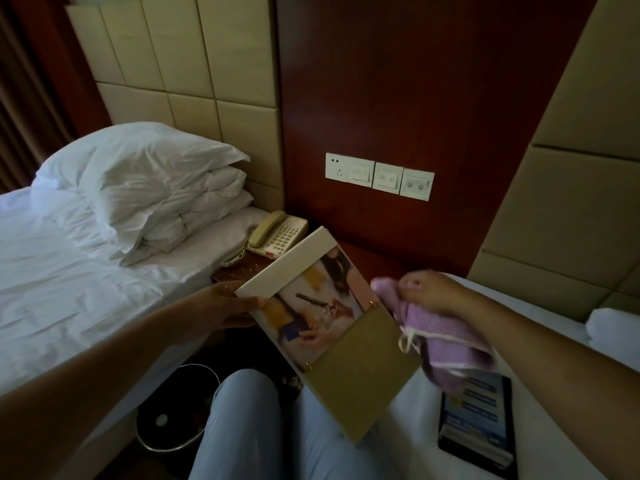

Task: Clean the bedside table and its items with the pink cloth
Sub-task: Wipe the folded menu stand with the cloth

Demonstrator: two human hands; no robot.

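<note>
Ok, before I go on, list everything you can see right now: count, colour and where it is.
folder: 1, cream and gold with a photo cover, held up over the lap
pink cloth: 1, pink, bunched at the folder's right edge
telephone: 1, cream, on the bedside table
bedside table: 1, dark wood, between the beds, mostly hidden
pillows: a stack, white, on the left bed; count unclear
switch panels: 3, white, on the wood wall
bin: 1, dark with a metal rim, on the floor
booklet: 1, black and blue, on the right bed
left hand: holds the folder's left edge
right hand: grips the pink cloth
</note>
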